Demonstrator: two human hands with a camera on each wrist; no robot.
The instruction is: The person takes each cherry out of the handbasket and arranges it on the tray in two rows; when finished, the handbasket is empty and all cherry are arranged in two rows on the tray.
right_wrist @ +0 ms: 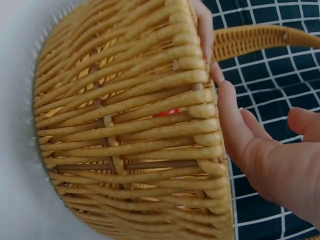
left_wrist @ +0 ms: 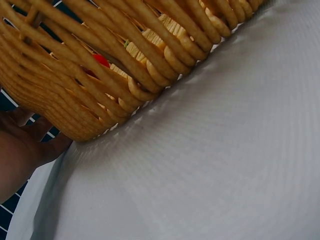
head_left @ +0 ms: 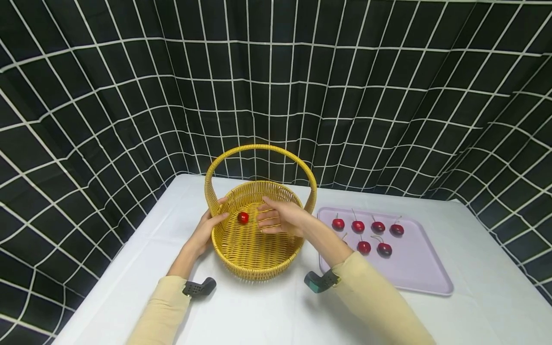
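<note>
A yellow wicker basket with a tall arched handle stands on the white table. My left hand grips its left rim near the foot of the handle, thumb over the edge. One red cherry lies inside, toward the left; bits of red show through the weave in both wrist views. Over the right half of the basket hovers my right hand, fingers extended and apart, holding nothing. In the right wrist view that right hand is beside the rim, palm and fingers bare.
To the right of the basket lies a lilac tray with several stemmed cherries in rows; the right forearm partly covers its left side. A dark cloth with white grid lines hangs behind and at both sides of the white table.
</note>
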